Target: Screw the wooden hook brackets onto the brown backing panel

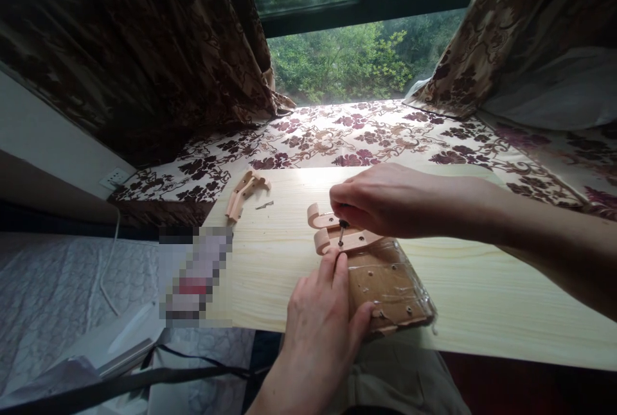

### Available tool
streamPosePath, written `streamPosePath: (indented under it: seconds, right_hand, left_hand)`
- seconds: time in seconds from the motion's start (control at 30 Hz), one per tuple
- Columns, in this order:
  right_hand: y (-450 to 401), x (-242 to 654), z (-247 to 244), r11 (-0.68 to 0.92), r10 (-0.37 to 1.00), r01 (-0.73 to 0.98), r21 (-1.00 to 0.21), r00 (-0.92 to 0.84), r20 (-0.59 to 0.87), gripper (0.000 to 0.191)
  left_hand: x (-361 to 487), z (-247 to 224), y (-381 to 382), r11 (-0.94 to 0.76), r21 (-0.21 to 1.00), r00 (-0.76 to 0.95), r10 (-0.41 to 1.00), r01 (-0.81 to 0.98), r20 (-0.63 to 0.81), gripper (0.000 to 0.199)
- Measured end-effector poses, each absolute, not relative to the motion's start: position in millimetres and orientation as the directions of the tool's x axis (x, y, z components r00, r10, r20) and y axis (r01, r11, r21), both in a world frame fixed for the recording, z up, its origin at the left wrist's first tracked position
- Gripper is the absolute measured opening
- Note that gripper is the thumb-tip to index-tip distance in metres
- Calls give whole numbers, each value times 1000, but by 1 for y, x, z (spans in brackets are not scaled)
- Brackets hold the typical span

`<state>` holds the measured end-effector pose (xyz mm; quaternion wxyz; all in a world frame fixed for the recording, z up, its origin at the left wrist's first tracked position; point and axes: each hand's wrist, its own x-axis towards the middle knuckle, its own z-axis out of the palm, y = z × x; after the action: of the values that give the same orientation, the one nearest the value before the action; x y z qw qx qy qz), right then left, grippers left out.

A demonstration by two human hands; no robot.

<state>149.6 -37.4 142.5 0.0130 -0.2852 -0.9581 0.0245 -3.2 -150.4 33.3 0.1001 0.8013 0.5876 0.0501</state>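
My right hand [373,200] is closed around a screwdriver [343,227]; its handle is hidden in the fist. The tip points down at a screw hole in a curved wooden hook [354,241]. A second wooden hook [318,214] lies just behind it, partly covered by my right hand. Both rest on the far end of a cardboard block [380,280] wrapped in clear film and dotted with small holes or screws. Stretched out, the first fingers of my left hand [321,306] touch the nearer hook's edge, while the thumb lies apart on the cardboard.
On the pale wooden board [270,267], more wooden hooks [245,193] lie at the left, beside a few small screws [265,205]. A blurred-out item [200,273] sits at the left edge. Behind are a flowered cloth [351,132], curtains [202,36] and a window.
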Motion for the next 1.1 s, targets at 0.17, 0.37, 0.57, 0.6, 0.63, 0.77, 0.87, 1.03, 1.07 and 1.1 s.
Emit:
streamPosePath:
  seconds: [0.17, 0.37, 0.57, 0.6, 0.63, 0.77, 0.87, 1.03, 1.07, 1.1]
  right_hand:
    - [-36, 146, 139, 833, 553, 552, -42, -832, 41, 18]
    - [-31, 143, 135, 806, 592, 589, -52, -803, 74, 22]
    - [-36, 149, 149, 810, 574, 577, -106, -817, -58, 14]
    - [-37, 151, 151, 817, 559, 564, -124, -826, -76, 12]
    - [-37, 152, 152, 820, 549, 556, -137, -831, -84, 12]
    - [-37, 152, 149, 817, 553, 558, -144, -830, -76, 14]
    - [-37, 148, 145, 809, 573, 574, -123, -818, -49, 13]
    - [-37, 145, 139, 791, 607, 604, -97, -794, 6, 13]
    - [-37, 145, 137, 793, 604, 598, -114, -797, 20, 12]
    - [-38, 145, 136, 795, 600, 590, -140, -799, 35, 12]
  left_hand:
    - [3, 36, -150, -286, 211, 312, 945, 935, -100, 60]
    - [9, 47, -148, -271, 174, 302, 935, 947, -186, 62]
    - [9, 51, -149, -256, 216, 304, 925, 942, -230, 55]
    - [9, 51, -149, -254, 229, 305, 926, 940, -225, 53]
    - [9, 51, -149, -250, 241, 303, 928, 938, -218, 52]
    - [10, 51, -145, -228, 271, 286, 937, 935, -201, 45]
    - [10, 50, -143, -225, 274, 283, 939, 935, -196, 45]
    - [10, 47, -146, -214, 276, 276, 939, 937, -208, 50]
    - [8, 45, -147, -212, 281, 275, 939, 936, -206, 52]
    - [7, 43, -148, -211, 286, 273, 941, 935, -199, 53]
